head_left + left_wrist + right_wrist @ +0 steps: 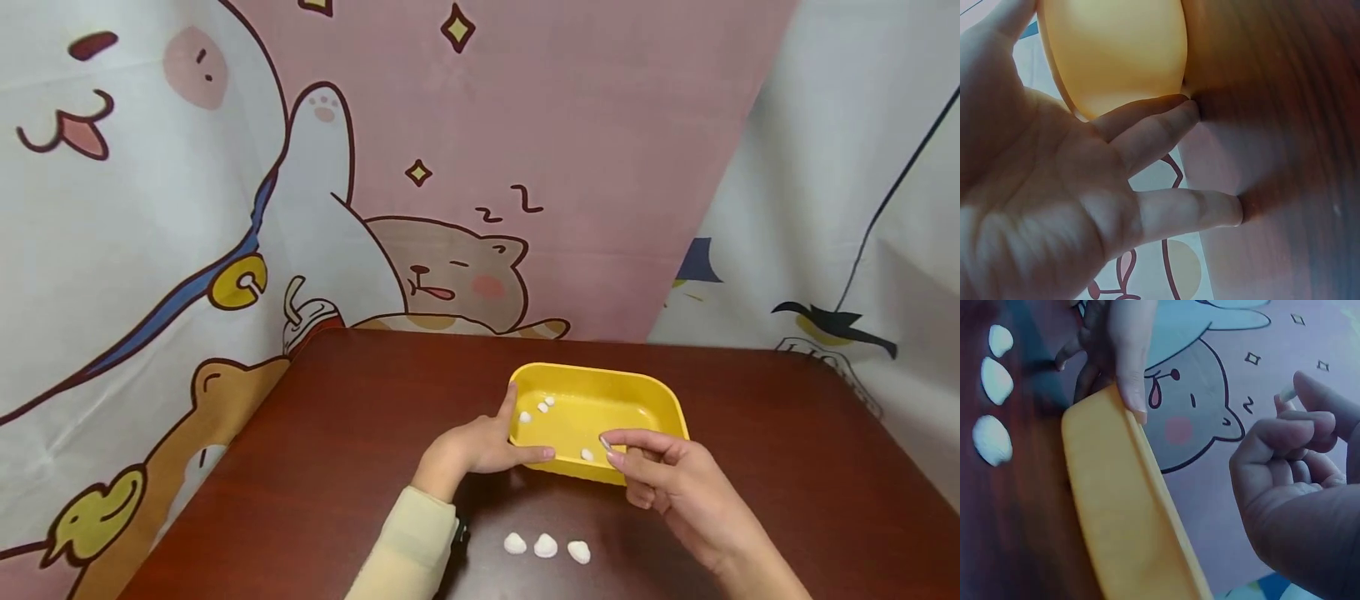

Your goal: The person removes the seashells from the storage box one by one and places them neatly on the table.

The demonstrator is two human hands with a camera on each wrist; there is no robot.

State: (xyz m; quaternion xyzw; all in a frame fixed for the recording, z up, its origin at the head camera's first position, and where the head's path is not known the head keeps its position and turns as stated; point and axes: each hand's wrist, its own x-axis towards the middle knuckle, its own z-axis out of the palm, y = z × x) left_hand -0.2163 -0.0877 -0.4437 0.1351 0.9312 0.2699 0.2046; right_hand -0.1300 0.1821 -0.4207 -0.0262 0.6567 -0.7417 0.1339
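Right hand [678,483] pinching a small white piece [605,442] over the yellow tray [588,412]. Left hand [480,442] spread, fingers extended, thumb across tray rim. Four white bits [524,417] inside; three shells [546,546] rowed on the table [360,433].

Three shells [546,546], five smaller white pieces [525,417] and one tray [592,383] show.

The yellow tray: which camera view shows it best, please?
The head view: it shows the yellow tray from above, with its inside and most of its rim. The right wrist view shows only part of its outer wall and rim; the left wrist view, only some of its outside.
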